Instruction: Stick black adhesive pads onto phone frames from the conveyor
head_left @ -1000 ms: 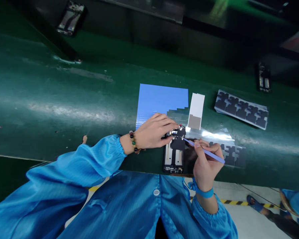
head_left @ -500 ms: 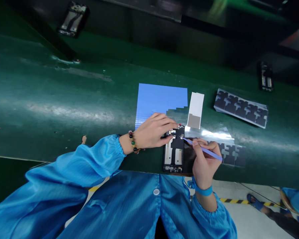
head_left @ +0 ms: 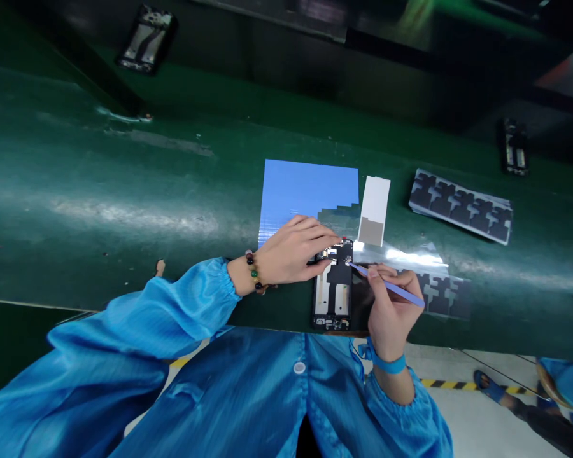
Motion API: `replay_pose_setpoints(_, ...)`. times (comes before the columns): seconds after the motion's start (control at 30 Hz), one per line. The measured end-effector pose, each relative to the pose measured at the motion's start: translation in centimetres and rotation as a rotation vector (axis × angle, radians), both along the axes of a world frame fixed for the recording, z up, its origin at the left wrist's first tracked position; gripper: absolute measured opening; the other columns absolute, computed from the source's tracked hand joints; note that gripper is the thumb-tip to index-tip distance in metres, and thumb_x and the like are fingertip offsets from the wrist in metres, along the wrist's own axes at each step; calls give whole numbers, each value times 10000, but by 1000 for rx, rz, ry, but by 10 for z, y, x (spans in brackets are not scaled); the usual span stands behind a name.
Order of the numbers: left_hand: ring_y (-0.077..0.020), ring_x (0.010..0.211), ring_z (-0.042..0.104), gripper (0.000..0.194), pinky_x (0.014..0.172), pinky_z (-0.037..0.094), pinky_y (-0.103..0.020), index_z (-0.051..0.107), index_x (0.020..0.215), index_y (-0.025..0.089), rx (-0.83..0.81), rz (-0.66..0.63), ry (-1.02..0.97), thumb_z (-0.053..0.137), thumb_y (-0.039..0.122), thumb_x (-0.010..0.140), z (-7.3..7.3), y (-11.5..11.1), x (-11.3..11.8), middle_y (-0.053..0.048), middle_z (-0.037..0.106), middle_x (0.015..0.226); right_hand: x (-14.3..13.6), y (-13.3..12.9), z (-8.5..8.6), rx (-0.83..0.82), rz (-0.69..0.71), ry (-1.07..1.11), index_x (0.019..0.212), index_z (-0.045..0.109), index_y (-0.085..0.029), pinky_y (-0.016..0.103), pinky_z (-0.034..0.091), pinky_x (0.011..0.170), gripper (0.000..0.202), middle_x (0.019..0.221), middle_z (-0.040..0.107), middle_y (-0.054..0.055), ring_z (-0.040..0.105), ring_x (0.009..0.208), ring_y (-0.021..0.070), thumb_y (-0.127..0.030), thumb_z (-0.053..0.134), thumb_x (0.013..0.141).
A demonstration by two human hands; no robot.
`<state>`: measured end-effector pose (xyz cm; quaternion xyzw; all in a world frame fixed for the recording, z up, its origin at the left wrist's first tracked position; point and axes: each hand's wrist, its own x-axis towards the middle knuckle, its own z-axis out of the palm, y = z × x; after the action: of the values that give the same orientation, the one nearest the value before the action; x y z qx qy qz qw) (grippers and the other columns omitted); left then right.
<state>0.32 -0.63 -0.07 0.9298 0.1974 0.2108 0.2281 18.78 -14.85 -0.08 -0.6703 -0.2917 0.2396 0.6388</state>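
An opened phone, its inner frame and boards exposed, lies at the table's front edge with its long side pointing away from me. My left hand grips its upper left part, thumb and fingers resting on the top end. Between the thumb and fingers of my right hand is a pair of lilac tweezers. The tips touch or hover just above the phone's upper right area; which one is too small to tell. A dark sheet of black die-cut stickers lies partly behind my right hand.
Beyond the phone lie a blue sheet, a white-and-grey strip and a stack of black sticker sheets. Two more opened phones, one at far left and one at far right, rest on the dark strip. A person's foot shows lower right.
The two far phones have shifted slightly to the right against the table. My hands, the tweezers and the near phone look almost unmoved.
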Motion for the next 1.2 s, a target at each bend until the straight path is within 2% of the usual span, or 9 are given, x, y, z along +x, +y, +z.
replay_pose_setpoints(0.27,-247,1163,633,381,1004,448,-421,648,1353,173,-6,6,1,652,314,999,1,0,-1,-79,736,1306,0,1,-2,62,-29,45,752,532,-243,440,590,981,329,745,642,-39,726,887,186,-223,853,820)
replay_pose_setpoints(0.6,-257,1178,632,380,1021,451,-430,643,1358,180,-7,8,37,639,329,1008,2,0,0,-64,732,1329,0,0,0,4,0,9,752,536,-231,410,598,936,317,794,665,-30,735,919,185,-223,844,825)
replay_pose_setpoints(0.9,-253,1171,631,395,1015,449,-420,630,1375,186,-8,7,29,650,318,1003,1,0,-1,-56,723,1348,5,1,1,42,28,108,771,539,-233,384,582,945,315,783,687,-37,727,883,161,-202,848,823)
replay_pose_setpoints(1.2,-256,1165,634,385,1003,453,-427,641,1368,196,-14,7,31,644,324,1005,1,0,0,-69,731,1333,6,0,-1,-10,44,53,776,524,-239,396,600,932,316,812,692,-26,734,905,172,-229,835,830)
